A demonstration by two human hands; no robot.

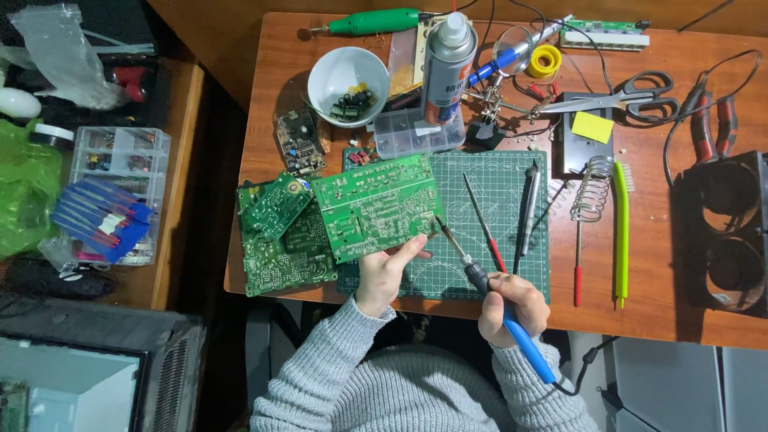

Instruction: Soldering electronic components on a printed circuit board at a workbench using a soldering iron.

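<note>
Fingers of left hand [382, 272] pinching board [376, 206] edge, we are tilting it over mat [496, 232] for access. Right hand [512, 308] wrapping closed round iron [480, 280], tip touching board's right edge. Spare boards [280, 240] stacked left, out of way.

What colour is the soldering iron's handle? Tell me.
Blue, with a black collar; the head view shows the soldering iron in the right hand.

I see open cutting mat [480, 180] right of the circuit board [376, 206], broken by a loose screwdriver [484, 222] and a pen-like tool [528, 204]. Far off, a spray can [446, 68], white bowl [348, 84] and clear tray [416, 132] block passage. Stacked boards [280, 240] crowd the left; bare wood [672, 264] lies right.
</note>
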